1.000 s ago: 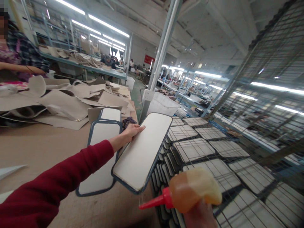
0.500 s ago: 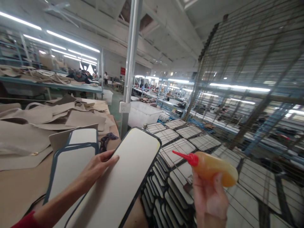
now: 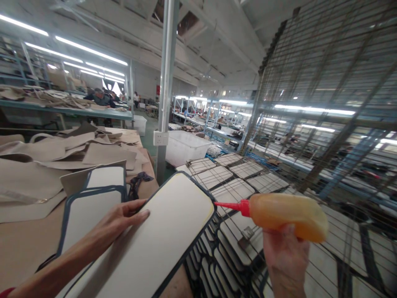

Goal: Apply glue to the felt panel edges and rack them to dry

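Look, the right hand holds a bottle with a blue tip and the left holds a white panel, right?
No, the tip is red, not blue, as the head view shows. The right hand holds the bottle and the left hand the white panel.

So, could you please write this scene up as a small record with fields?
Left hand: gripping the left edge of a dark-bordered white panel
Right hand: holding an amber squeeze bottle
Red nozzle: pointing left, tip at the panel's upper-right corner; contact unclear
Left side: more bordered panels, beige cut pieces on a table
Right side: pale panels, wire rack
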`<control>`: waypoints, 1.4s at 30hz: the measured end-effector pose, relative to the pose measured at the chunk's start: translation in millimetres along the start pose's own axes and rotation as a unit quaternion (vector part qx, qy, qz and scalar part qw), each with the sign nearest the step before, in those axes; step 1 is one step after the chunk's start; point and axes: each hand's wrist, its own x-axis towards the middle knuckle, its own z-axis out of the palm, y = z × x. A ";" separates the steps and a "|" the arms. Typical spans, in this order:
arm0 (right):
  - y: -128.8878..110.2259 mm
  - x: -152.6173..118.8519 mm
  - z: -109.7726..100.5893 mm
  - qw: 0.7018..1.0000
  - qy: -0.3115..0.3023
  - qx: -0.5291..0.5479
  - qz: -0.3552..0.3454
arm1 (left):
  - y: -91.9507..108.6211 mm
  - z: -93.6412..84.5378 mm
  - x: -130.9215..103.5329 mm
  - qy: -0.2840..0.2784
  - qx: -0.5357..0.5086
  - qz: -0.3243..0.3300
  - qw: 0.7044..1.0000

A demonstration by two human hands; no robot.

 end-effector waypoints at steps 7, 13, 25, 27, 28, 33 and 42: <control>9.7 -15.9 -7.6 0.998 0.023 -0.015 0.051 | -11.1 -4.1 10.7 -0.027 -0.040 -0.028 0.998; 8.8 -35.7 -4.6 0.979 0.105 0.016 0.177 | -18.2 -2.5 17.2 0.017 -0.020 -0.006 1.000; 35.5 -30.8 0.4 0.962 0.141 0.070 0.225 | -26.3 0.9 17.4 0.083 0.054 0.037 0.994; 36.5 -27.2 0.5 0.968 0.122 0.074 0.207 | -25.5 -2.3 17.2 0.058 0.054 0.025 0.997; 36.1 -24.9 0.7 0.972 0.107 0.070 0.195 | -24.9 -3.3 16.6 0.052 0.052 0.021 0.997; 34.2 -14.1 -0.1 0.988 0.054 0.032 0.141 | -20.8 -3.1 12.5 0.062 0.030 0.020 0.997; 39.7 -16.6 -3.9 0.985 0.048 0.031 0.163 | -20.6 -3.2 12.2 0.010 -0.025 -0.022 0.999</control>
